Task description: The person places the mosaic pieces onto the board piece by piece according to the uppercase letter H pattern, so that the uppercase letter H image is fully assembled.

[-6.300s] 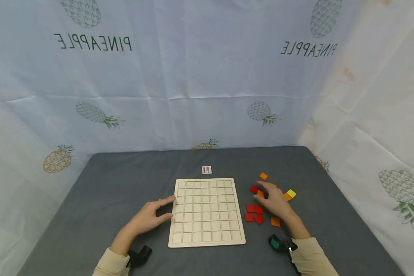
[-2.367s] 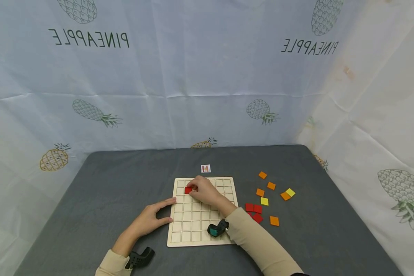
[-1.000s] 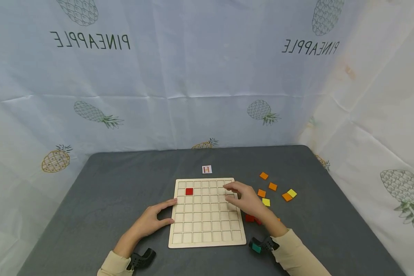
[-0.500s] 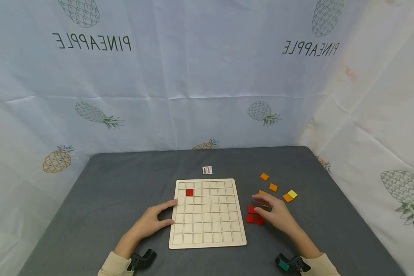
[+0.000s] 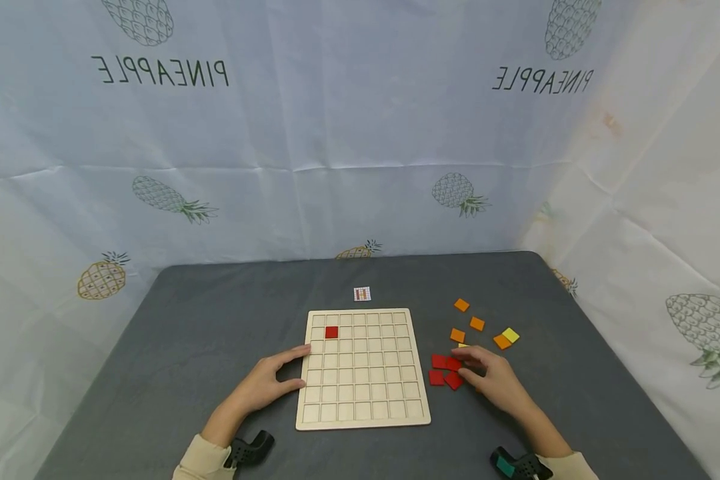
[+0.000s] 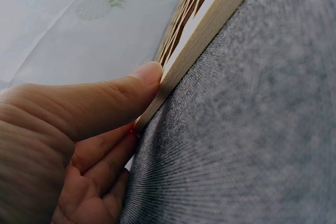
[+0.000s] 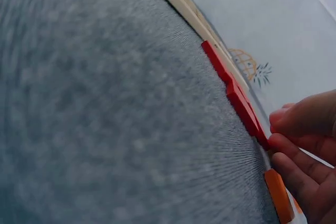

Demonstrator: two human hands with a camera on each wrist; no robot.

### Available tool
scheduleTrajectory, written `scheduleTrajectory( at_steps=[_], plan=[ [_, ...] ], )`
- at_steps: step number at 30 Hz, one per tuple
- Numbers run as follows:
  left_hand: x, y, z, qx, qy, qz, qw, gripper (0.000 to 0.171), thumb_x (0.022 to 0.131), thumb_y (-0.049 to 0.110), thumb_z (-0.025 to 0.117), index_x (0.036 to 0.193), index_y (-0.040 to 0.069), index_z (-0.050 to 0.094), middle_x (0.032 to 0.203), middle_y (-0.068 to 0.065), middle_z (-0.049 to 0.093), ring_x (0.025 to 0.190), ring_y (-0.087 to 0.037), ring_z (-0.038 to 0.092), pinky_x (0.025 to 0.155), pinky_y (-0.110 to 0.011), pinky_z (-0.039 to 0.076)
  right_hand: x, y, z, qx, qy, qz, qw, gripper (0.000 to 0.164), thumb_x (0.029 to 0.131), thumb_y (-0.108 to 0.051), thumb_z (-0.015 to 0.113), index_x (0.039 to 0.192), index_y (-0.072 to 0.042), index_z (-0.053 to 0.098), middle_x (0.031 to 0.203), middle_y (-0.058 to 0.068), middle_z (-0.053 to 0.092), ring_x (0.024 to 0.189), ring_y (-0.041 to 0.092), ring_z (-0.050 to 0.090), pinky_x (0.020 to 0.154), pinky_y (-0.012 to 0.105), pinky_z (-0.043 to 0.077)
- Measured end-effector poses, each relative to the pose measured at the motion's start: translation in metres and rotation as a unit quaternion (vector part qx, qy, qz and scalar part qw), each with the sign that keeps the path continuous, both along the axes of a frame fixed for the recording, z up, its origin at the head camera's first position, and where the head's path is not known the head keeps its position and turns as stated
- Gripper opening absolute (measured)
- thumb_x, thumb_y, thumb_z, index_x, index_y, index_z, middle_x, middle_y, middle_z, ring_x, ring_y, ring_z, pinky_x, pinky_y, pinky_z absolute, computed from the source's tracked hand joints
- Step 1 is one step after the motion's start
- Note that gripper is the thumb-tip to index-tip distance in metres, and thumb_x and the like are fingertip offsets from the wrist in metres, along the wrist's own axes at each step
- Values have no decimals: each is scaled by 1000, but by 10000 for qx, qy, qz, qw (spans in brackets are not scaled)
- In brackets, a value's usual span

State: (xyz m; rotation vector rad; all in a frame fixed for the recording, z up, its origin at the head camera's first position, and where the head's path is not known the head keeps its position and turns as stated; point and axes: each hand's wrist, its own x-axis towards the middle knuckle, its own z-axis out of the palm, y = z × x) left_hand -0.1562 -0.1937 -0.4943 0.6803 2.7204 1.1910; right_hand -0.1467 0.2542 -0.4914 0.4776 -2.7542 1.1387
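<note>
A pale wooden grid board (image 5: 365,422) lies on the dark table, with one red square tile (image 5: 331,332) in a cell near its upper left. My left hand (image 5: 264,387) rests against the board's left edge; in the left wrist view, the thumb (image 6: 148,72) touches that edge. Right of the board, my right hand (image 5: 497,380) is low over several red tiles (image 5: 436,378), thumb and index finger spread around the uppermost right one. In the right wrist view, a fingertip (image 7: 275,141) meets the end of a red tile (image 7: 244,108); no firm pinch shows.
Beyond the right hand lie several orange tiles (image 5: 458,335) and a yellow tile (image 5: 510,335) on an orange one. A second yellow tile (image 5: 463,345) is mostly covered by the hand. A small printed pattern card (image 5: 362,294) lies behind the board. Printed cloth (image 5: 360,133) hangs behind the table.
My right hand went from the loose tiles to the board, where a red tile now lies, let go, and came back right to the red tiles. The left hand stayed at the board's edge.
</note>
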Motion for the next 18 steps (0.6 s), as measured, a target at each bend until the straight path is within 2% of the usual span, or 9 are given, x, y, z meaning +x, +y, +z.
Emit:
scheduleTrajectory(
  at_steps=[10,18],
  plan=[
    [1,0,3,16,-41,6,10000,61,84,36,71,138,15,52,142,-7,50,131,-33,46,100,-52,41,0,0,-2,119,-18,-111,9999,34,81,-8,74,114,-9,67,108,2,67,93,20,66,77,28,56],
    [1,0,3,75,-65,-2,10000,61,83,34,71,138,14,52,142,-7,50,131,-33,45,100,-52,40,-3,-1,-7,470,287,-157,9984,35,77,-5,77,110,-12,69,103,-3,67,88,12,65,74,27,54]
  ],
)
